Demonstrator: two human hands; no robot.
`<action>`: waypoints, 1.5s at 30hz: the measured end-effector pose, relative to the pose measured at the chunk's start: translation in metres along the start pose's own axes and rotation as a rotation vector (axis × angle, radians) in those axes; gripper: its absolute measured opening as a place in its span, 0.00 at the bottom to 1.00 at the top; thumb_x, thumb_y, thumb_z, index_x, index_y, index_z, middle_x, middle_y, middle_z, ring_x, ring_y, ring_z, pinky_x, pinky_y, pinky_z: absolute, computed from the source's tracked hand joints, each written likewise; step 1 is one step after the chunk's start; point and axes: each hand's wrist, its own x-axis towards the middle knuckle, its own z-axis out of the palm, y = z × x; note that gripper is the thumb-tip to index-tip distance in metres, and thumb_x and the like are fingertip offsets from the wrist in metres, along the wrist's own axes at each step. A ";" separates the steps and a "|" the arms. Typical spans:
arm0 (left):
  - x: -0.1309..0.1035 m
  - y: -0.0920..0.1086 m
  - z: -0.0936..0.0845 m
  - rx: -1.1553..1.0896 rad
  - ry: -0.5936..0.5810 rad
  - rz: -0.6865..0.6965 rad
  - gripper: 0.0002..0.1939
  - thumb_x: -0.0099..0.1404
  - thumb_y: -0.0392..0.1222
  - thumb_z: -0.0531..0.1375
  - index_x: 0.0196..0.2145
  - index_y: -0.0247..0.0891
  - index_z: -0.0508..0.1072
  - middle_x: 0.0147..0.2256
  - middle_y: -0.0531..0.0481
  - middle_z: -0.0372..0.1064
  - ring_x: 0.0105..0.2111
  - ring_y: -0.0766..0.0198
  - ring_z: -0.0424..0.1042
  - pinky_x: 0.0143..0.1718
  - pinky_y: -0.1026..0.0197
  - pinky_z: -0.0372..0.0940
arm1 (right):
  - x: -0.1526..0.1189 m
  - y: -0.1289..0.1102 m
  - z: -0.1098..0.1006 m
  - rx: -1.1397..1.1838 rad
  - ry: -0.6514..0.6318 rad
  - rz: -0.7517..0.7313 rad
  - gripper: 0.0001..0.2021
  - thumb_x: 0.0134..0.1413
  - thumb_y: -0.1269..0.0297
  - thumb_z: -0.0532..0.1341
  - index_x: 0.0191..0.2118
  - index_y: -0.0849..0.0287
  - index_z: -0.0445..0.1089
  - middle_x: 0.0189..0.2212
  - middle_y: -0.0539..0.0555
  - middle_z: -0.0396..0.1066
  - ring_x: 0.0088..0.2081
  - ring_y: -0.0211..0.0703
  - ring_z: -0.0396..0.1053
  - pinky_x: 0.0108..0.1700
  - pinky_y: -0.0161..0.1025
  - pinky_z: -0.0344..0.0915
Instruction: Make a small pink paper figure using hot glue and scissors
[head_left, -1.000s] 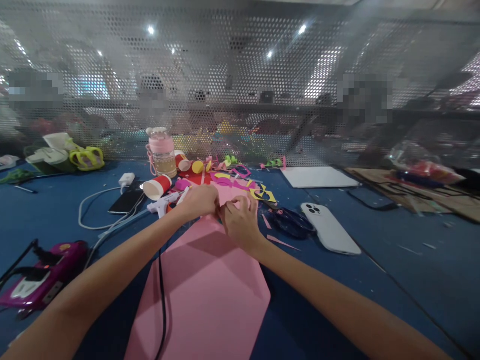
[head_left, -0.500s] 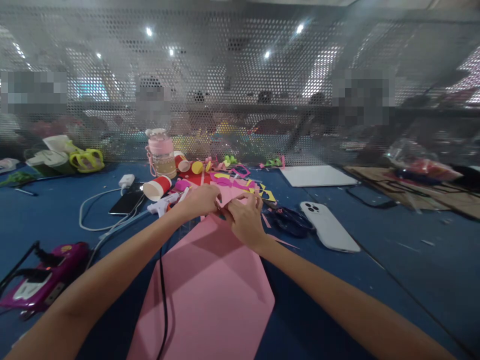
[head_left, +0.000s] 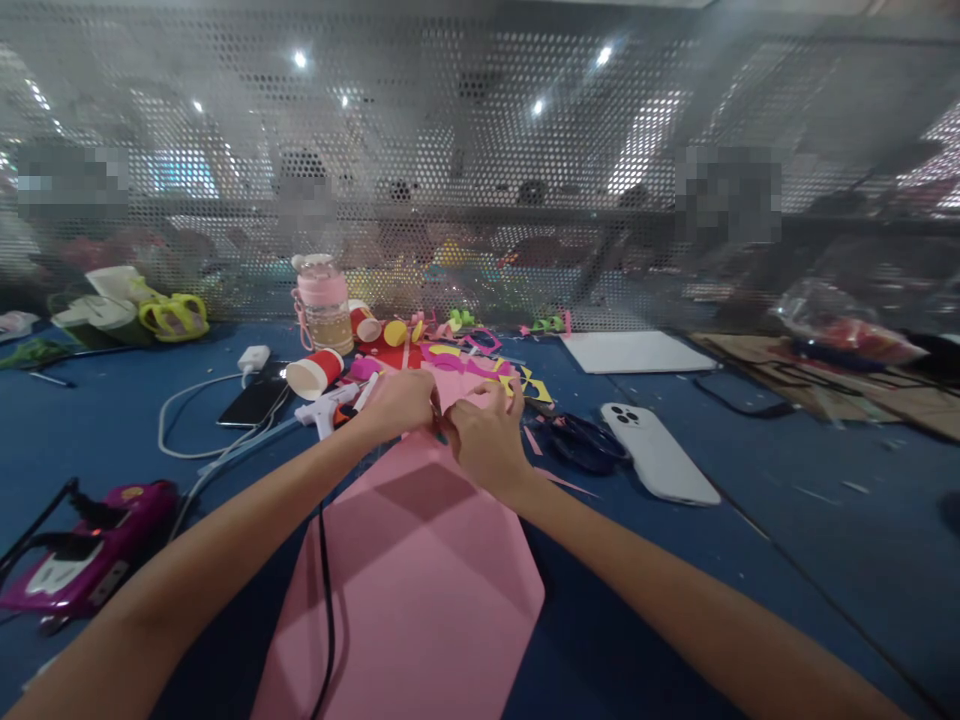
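A large pink sheet [head_left: 435, 580] lies on the blue table [head_left: 795, 520], its upper end beneath both hands. My left hand [head_left: 405, 403] is closed, its fingertips pinching at the sheet's folded upper part. Right beside it, my right hand [head_left: 486, 432] has its thumb and index finger pressed together on the same pink paper, with the other fingers curled. The fingertips of the two hands nearly touch, and the exact fold between them is hidden. A black cable [head_left: 326, 600] runs over the left side of the sheet.
Left: a white glue gun [head_left: 327, 408], red cup [head_left: 315, 374], black phone [head_left: 255, 400], purple power strip [head_left: 97, 550] and pink bottle [head_left: 323, 305]. Behind: colored paper scraps [head_left: 529, 386]. Right: dark blue scissors [head_left: 581, 443], white phone [head_left: 660, 455] and white sheet [head_left: 637, 352].
Both hands have shifted slightly at the top of the pink sheet, and my right hand has turned a little. The pink flap that stood up between them is now lower.
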 end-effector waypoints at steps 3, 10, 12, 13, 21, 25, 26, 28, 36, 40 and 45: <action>-0.003 0.004 -0.006 0.004 -0.021 0.020 0.14 0.45 0.31 0.60 0.33 0.30 0.74 0.27 0.46 0.74 0.32 0.59 0.72 0.31 0.65 0.62 | 0.009 0.005 -0.010 -0.007 -0.179 -0.134 0.08 0.50 0.73 0.53 0.31 0.63 0.70 0.32 0.58 0.72 0.45 0.56 0.59 0.52 0.60 0.40; -0.010 0.010 -0.020 0.040 -0.069 0.137 0.15 0.45 0.37 0.64 0.34 0.33 0.75 0.27 0.47 0.73 0.31 0.60 0.71 0.31 0.66 0.60 | 0.028 0.045 -0.043 0.326 -0.292 -0.156 0.10 0.51 0.67 0.52 0.36 0.62 0.68 0.36 0.58 0.70 0.40 0.48 0.64 0.42 0.44 0.57; -0.007 0.006 -0.019 0.053 -0.059 0.143 0.12 0.46 0.39 0.64 0.32 0.35 0.76 0.28 0.47 0.74 0.31 0.61 0.70 0.29 0.66 0.59 | 0.029 0.052 -0.044 0.333 -0.162 -0.107 0.10 0.52 0.65 0.50 0.35 0.62 0.67 0.35 0.59 0.69 0.40 0.50 0.63 0.42 0.45 0.57; -0.004 0.003 -0.018 0.061 -0.059 0.137 0.10 0.47 0.39 0.64 0.31 0.36 0.77 0.28 0.48 0.74 0.30 0.61 0.70 0.28 0.67 0.58 | 0.028 0.054 -0.043 0.318 -0.090 -0.091 0.11 0.52 0.65 0.49 0.36 0.63 0.66 0.35 0.60 0.69 0.40 0.51 0.62 0.41 0.46 0.57; 0.005 -0.020 -0.019 0.044 -0.093 0.086 0.08 0.49 0.39 0.62 0.29 0.36 0.78 0.23 0.50 0.74 0.21 0.68 0.67 0.23 0.69 0.53 | 0.011 0.024 -0.026 0.148 0.192 -0.440 0.10 0.45 0.75 0.47 0.27 0.62 0.65 0.24 0.57 0.65 0.31 0.47 0.57 0.35 0.41 0.55; 0.003 -0.025 -0.020 0.041 -0.087 0.092 0.08 0.50 0.36 0.60 0.29 0.35 0.78 0.23 0.49 0.74 0.22 0.69 0.66 0.23 0.69 0.53 | -0.002 0.016 -0.005 0.049 0.198 -0.633 0.12 0.49 0.74 0.47 0.23 0.61 0.64 0.20 0.56 0.63 0.26 0.44 0.55 0.29 0.39 0.52; 0.004 -0.026 -0.020 0.044 -0.085 0.093 0.08 0.49 0.36 0.60 0.29 0.35 0.78 0.24 0.49 0.74 0.22 0.69 0.66 0.23 0.69 0.53 | -0.004 0.016 -0.001 0.037 0.201 -0.650 0.12 0.50 0.74 0.47 0.22 0.61 0.64 0.19 0.56 0.63 0.26 0.44 0.55 0.29 0.39 0.51; 0.004 -0.028 -0.021 0.046 -0.081 0.096 0.08 0.49 0.36 0.60 0.29 0.36 0.78 0.24 0.49 0.74 0.23 0.68 0.67 0.24 0.70 0.53 | -0.008 0.016 0.006 0.028 0.215 -0.650 0.13 0.50 0.74 0.48 0.21 0.61 0.64 0.19 0.56 0.63 0.26 0.44 0.55 0.29 0.39 0.51; 0.003 -0.027 -0.023 0.040 -0.057 0.059 0.08 0.49 0.40 0.61 0.28 0.37 0.78 0.24 0.50 0.74 0.23 0.68 0.67 0.24 0.69 0.53 | -0.010 0.018 0.006 0.042 0.271 -0.544 0.13 0.51 0.73 0.48 0.22 0.62 0.66 0.18 0.55 0.63 0.25 0.42 0.56 0.29 0.38 0.51; 0.001 -0.024 -0.026 0.031 -0.073 0.033 0.12 0.46 0.46 0.64 0.27 0.37 0.78 0.22 0.50 0.74 0.21 0.69 0.66 0.22 0.70 0.52 | -0.011 0.014 0.002 0.033 0.301 -0.596 0.13 0.50 0.75 0.48 0.19 0.61 0.64 0.17 0.54 0.61 0.24 0.42 0.55 0.28 0.38 0.51; 0.000 -0.023 -0.027 0.056 -0.069 0.010 0.13 0.44 0.47 0.65 0.27 0.37 0.78 0.23 0.51 0.74 0.22 0.69 0.66 0.21 0.69 0.52 | -0.011 0.011 0.002 0.004 0.316 -0.622 0.13 0.49 0.74 0.48 0.18 0.61 0.64 0.16 0.54 0.60 0.25 0.43 0.54 0.28 0.39 0.50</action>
